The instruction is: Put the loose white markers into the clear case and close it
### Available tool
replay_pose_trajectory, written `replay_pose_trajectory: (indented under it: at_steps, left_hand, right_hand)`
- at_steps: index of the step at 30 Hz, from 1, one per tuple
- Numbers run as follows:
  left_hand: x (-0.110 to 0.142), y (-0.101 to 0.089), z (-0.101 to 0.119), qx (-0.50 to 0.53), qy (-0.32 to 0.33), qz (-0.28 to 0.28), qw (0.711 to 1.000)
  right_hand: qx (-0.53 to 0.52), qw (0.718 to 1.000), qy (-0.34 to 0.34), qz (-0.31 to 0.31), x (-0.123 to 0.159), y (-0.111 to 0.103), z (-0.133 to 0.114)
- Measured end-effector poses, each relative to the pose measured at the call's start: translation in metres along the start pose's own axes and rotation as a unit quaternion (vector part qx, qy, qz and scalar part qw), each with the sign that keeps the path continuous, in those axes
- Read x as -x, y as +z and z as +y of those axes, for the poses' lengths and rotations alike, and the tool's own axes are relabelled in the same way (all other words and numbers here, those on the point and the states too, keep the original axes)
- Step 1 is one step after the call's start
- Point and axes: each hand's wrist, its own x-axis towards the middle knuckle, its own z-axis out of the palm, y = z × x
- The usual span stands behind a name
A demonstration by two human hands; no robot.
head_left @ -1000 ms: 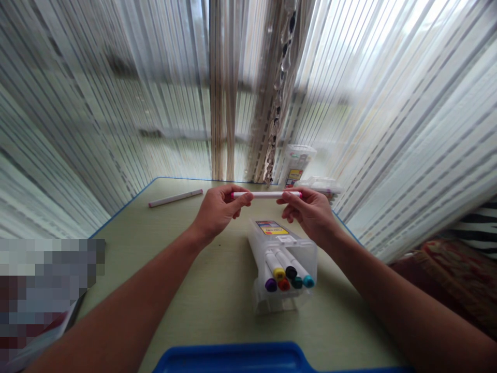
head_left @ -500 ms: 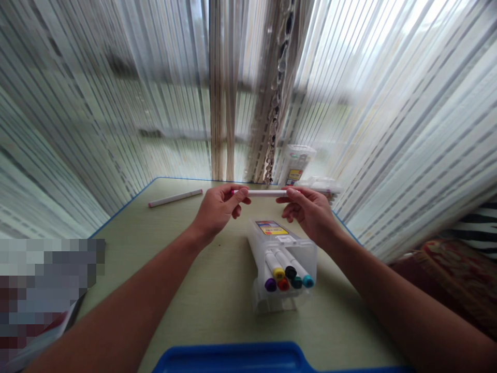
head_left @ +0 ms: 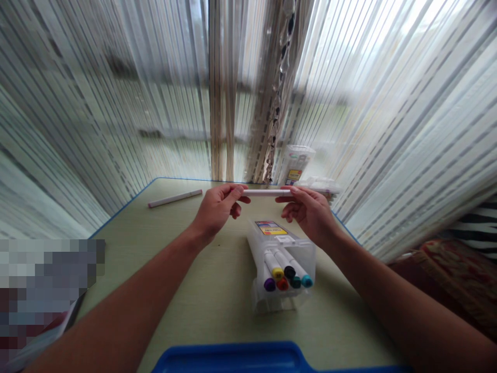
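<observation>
Both thumbs have slid outward along the held marker [head_left: 264,192] since 1.0 s ago: its pink ends showed then, fingers cover them now. Marker also sits a touch higher in view. Loose marker and open case read as unmoved.

Grip: 2 hands, 1 marker between them. Left hand [head_left: 217,207] pinches one end, thumb on the near side; right hand [head_left: 312,210] pinches the other end likewise. Neither has let go. Marker is white, roughly level, up in front of the body, beyond the open case in view.

Counts:
- Loose marker [head_left: 174,198]: 1, white with pink ends, lying at a slant on the table [head_left: 194,311], far left, well apart from the left hand.
- Open case [head_left: 254,248]: 1, clear plastic, on its side, mouth toward the wearer, yellow label on top. 6 capped markers visible inside: purple [head_left: 269,284], yellow [head_left: 277,273], orange-red [head_left: 282,284], black [head_left: 289,272], green [head_left: 295,282], light blue [head_left: 306,281].
- Clear cases at back: 2. Upright case [head_left: 300,158] with a yellow label; low case [head_left: 320,183], partly behind the right hand, contents unclear.
- Blue tray [head_left: 233,357]: 1, near edge, cut off by frame.

String curtain [head_left: 155,93] behind the table.
</observation>
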Motion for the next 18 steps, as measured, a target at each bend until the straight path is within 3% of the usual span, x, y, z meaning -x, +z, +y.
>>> replay_pose_trajectory:
  at_steps: [18]
  left_hand:
    - [-0.0006,-0.0002,0.0008,0.041,-0.021,-0.002,0.999]
  right_hand:
    - [-0.039,0.999,0.023,0.005,-0.0006,-0.0004,-0.0019]
